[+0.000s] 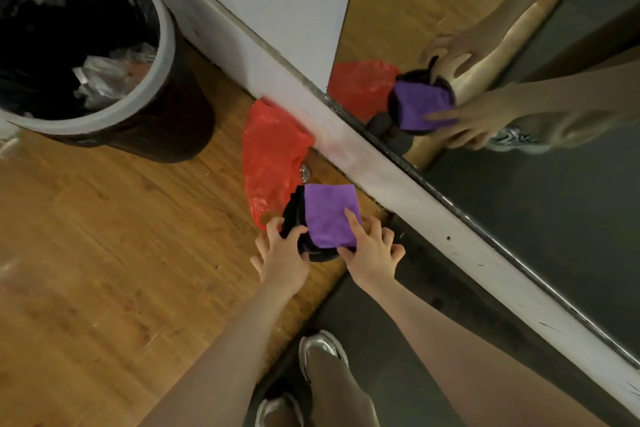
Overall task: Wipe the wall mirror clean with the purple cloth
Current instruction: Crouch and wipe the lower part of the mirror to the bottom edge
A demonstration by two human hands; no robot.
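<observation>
Right hand (370, 251) pinched the purple cloth (330, 215) on the floor (104, 253); left hand (283, 255) gripped the black bundle (294, 218) below the mirror (519, 184).

A: Both hands were down at the floor. The right hand (372, 250) pinched the purple cloth (330, 215), index finger lying across it.

B: And the left hand (282, 253) gripped the black object (294, 218) under the cloth, possibly a dark container; hard to tell.

A: A red plastic bag (272, 163) lay just beside it, against the white baseboard (381, 177).

B: The wall mirror (519, 28) reflected it all, and the lined trash bin (90, 55) stood well apart on the wooden floor (104, 270).
</observation>
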